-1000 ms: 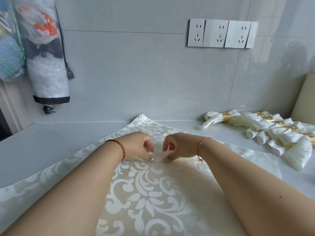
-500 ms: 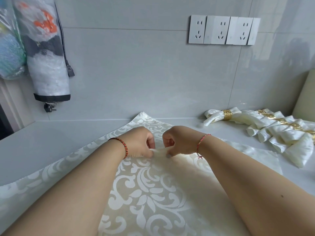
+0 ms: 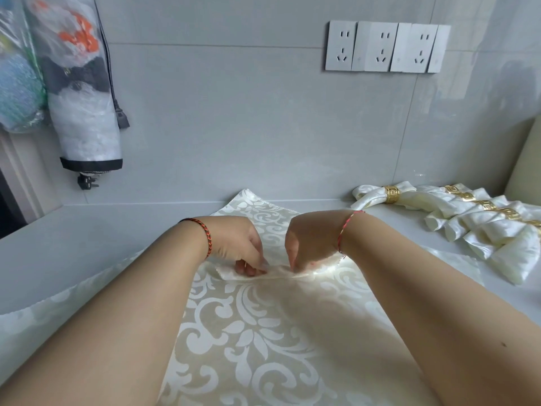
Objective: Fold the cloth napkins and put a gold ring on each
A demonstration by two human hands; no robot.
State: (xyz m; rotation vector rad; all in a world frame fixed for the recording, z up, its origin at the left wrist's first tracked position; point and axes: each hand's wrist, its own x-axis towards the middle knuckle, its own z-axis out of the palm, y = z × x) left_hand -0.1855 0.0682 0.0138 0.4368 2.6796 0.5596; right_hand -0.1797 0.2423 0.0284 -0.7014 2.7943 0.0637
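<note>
Hands meet at the middle of a cream damask napkin (image 3: 251, 332) spread corner-on across a pale grey countertop (image 3: 73, 244), seen from a head-worn camera looking down along both bare forearms. The left hand (image 3: 237, 244) curls its fingers (image 3: 248, 269) down onto the cloth and pinches a small raised ridge of fabric (image 3: 263, 275); the right hand (image 3: 310, 241), just beside it, pinches the same ridge from the other side, fingertips tucked under and partly hidden. The gap between the two sets of fingers is narrow, and the pleat runs sideways beneath them. A braided red and black bracelet (image 3: 205, 235) circles the left wrist, a thin red cord (image 3: 344, 230) the right. Beyond the fingers the napkin's far corner (image 3: 248, 193) reaches the base of the grey tiled wall (image 3: 234, 112); nearer than the fingers the patterned cloth runs on between the forearms to the bottom edge of the view. Well to the right of the right hand's fingers lies a row of folded cream napkins (image 3: 483, 230), each bound by a gold ring (image 3: 391, 194) with a key pattern; how many there are cannot be told. High on the wall beyond the fingers sits a bank of white power sockets (image 3: 383, 46). Far to the left of the left hand hang a clear plastic bag of fabric items (image 3: 82, 83) and a black plug on a cord (image 3: 121, 117)
</note>
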